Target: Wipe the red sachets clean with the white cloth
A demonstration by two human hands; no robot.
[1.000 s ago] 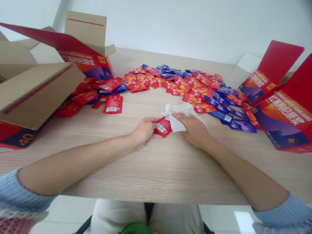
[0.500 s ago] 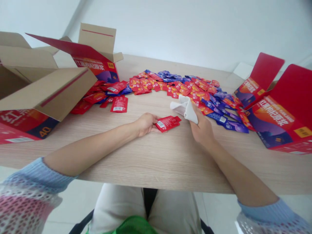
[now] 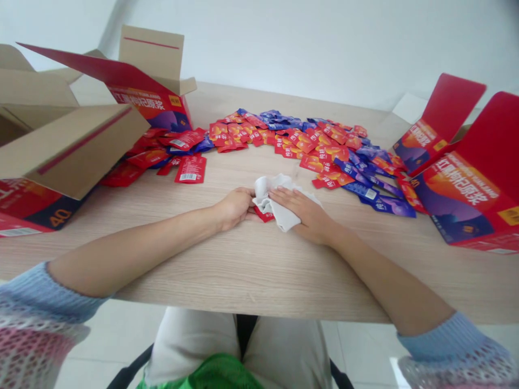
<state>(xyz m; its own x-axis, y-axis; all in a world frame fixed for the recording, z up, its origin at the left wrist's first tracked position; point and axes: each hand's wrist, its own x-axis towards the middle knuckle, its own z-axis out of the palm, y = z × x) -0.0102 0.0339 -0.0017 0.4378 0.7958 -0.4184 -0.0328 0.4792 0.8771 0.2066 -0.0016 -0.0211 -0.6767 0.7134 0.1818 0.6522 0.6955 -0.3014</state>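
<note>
My left hand (image 3: 237, 208) is closed on the left end of a red sachet (image 3: 264, 215), which lies on the table. Most of that sachet is hidden under a crumpled white cloth (image 3: 285, 216). Over the cloth lies my right hand (image 3: 304, 213), fingers extended and pressing it down on the sachet; its thumb is out of sight. Beyond both hands, a loose heap of red sachets (image 3: 243, 133) and blue-purple sachets (image 3: 279, 120) spreads in an arc. One red sachet (image 3: 190, 169) lies face down, its barcode showing, at the heap's left front.
Open red cartons stand on both sides: a near-left carton (image 3: 38, 208), a back-left carton (image 3: 152, 105), a near-right carton (image 3: 466, 200) and a back-right carton (image 3: 419, 143). Their flaps stick out. The table's front edge (image 3: 251, 312) runs just above my lap.
My right hand has moved left with the white cloth and come down on the red sachet, covering most of it. My left hand keeps its hold. The view has shifted slightly.
</note>
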